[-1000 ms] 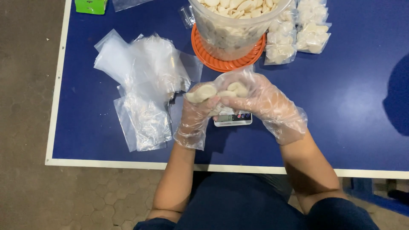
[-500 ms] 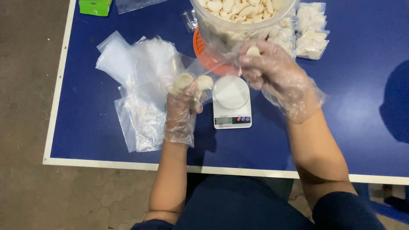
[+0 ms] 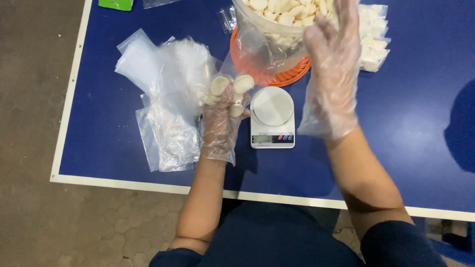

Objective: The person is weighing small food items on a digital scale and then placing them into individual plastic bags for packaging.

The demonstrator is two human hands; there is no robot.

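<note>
My left hand [image 3: 223, 118], in a loose clear plastic glove, grips a small clear bag [image 3: 250, 54] with a few pale round dough pieces [image 3: 231, 88] at its fingertips, just left of a small white digital scale [image 3: 272, 117]. My right hand [image 3: 332, 59], also gloved, is stretched flat with fingers apart over the rim of a big clear tub [image 3: 277, 22] full of the same pale pieces. It holds nothing. The tub stands on an orange lid [image 3: 292, 75].
A heap of empty clear bags [image 3: 166, 99] lies on the blue table [image 3: 410, 113] left of my hand. Filled small bags [image 3: 373, 34] sit to the right of the tub. A green packet [image 3: 116, 4] is at the far left corner. The table's white front edge [image 3: 148, 184] is near my body.
My right hand let go of the bag, rose to the tub and dropped a piece, and now is open. The left hand drew left off the scale with the bag, uncovering the scale.
</note>
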